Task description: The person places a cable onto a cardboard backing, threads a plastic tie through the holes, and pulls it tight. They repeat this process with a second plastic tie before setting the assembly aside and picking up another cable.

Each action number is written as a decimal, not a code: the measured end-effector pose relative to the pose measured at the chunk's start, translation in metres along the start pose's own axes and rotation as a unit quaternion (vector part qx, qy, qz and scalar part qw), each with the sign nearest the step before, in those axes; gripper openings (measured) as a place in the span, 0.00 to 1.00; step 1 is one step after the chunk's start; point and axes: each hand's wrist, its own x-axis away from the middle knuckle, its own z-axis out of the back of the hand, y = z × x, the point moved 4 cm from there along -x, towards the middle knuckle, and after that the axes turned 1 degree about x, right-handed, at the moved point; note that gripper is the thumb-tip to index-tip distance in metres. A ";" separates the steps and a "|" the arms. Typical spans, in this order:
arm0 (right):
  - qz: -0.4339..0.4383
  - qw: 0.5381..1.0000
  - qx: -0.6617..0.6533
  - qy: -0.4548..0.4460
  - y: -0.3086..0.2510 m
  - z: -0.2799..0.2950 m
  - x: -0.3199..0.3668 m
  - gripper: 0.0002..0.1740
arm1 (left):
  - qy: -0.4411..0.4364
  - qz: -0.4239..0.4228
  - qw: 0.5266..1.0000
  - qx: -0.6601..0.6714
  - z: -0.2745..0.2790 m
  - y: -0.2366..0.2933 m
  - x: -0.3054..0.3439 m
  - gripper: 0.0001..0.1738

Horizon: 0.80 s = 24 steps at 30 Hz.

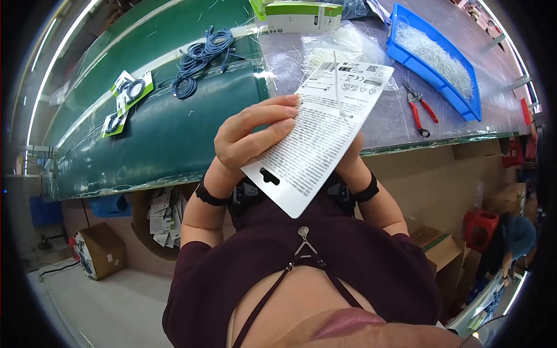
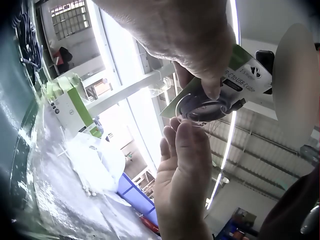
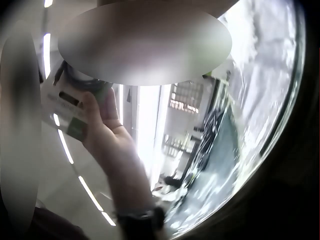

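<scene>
My left hand (image 1: 249, 132) grips a printed cardboard packaging card (image 1: 325, 133) by its left side, its white back towards my head. In the left wrist view the thumb presses a coiled dark cable (image 2: 202, 107) against the card's front. A thin white cable tie (image 1: 336, 87) sticks out of a small hole in the card's back. Mostly hidden behind the card in the head view, my right hand (image 2: 182, 170) reaches to the coil's edge; its thumb and fingertips pinch the thin tie there.
On the green and grey table lie loose cables (image 1: 203, 55), carded cables (image 1: 126, 98), a plastic bag with white ties (image 1: 342, 46) and red-handled pliers (image 1: 419, 110). A blue tray (image 1: 476, 95) of clear strands and a green-white box (image 1: 304, 17) stand at the back.
</scene>
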 end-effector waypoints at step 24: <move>-0.468 0.721 -0.494 0.131 0.002 -0.067 -0.003 0.17 | 0.013 -0.002 0.999 -0.050 -0.005 0.011 -0.002 0.15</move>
